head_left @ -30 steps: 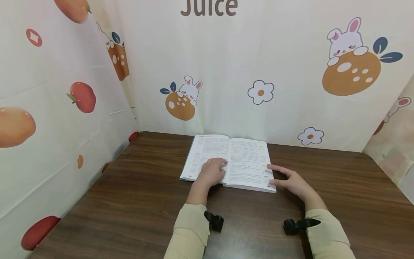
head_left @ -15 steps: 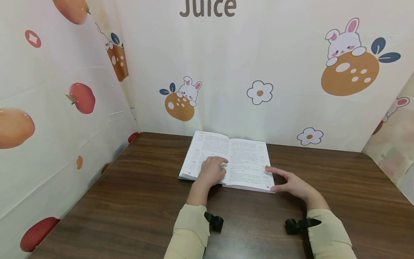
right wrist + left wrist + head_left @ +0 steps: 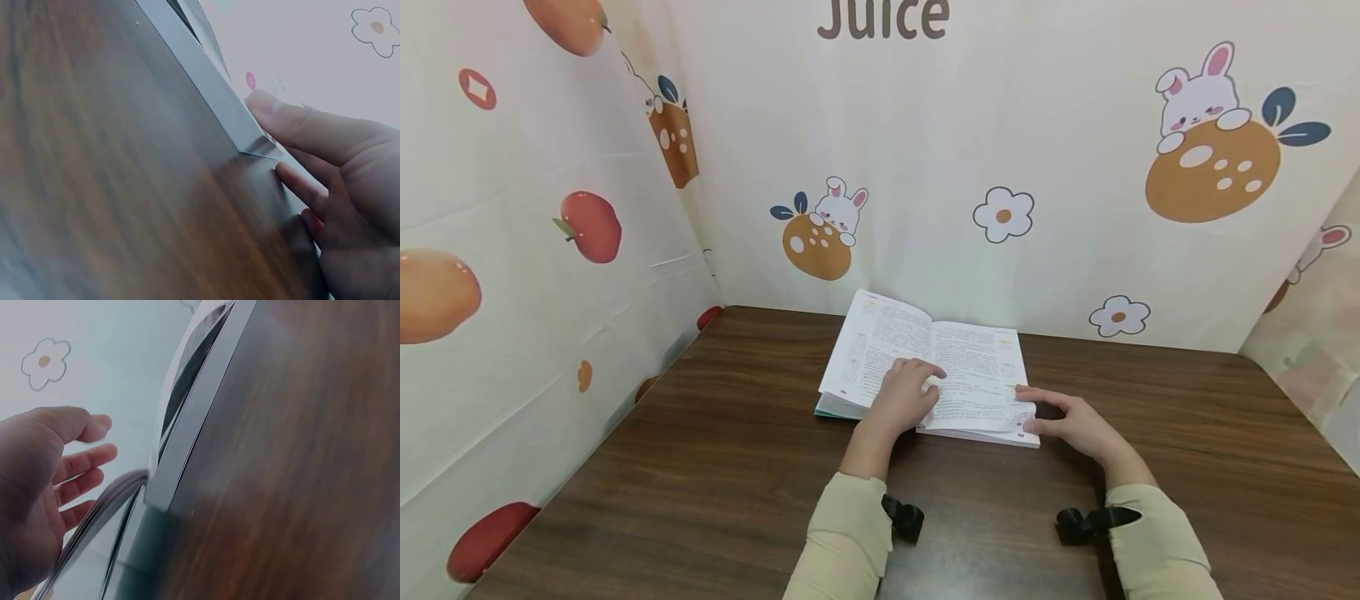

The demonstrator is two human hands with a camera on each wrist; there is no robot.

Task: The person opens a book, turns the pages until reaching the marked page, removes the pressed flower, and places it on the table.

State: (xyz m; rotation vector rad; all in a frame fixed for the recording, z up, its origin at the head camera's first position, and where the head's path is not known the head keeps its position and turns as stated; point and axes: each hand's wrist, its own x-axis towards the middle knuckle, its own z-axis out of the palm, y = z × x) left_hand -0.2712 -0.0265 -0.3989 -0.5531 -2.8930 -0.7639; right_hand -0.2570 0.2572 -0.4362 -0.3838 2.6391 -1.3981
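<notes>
An open book (image 3: 895,321) with white printed pages lies at the back of the table. My left hand (image 3: 904,392) lies over its inner left page near the fold, fingers loosely bent; the left wrist view shows nothing between thumb and fingers of this hand (image 3: 44,469). At the book's lower right edge, my right hand (image 3: 1075,423) holds the edge of a slightly raised right page (image 3: 973,358) between thumb and forefinger. In the right wrist view the thumb (image 3: 275,115) touches the page edge, while other fingers sit beside the book's corner.
The brown wooden table (image 3: 722,467) reaches to a printed white curtain (image 3: 925,167) behind the book and along the left side. Each sleeve carries a black wrist camera, one on the left (image 3: 904,518) and one on the right (image 3: 1090,525).
The left pages have risen and arch more, baring the teal cover's edge. My left hand has slid slightly right and away. The right page's edge has lifted at my right hand.
</notes>
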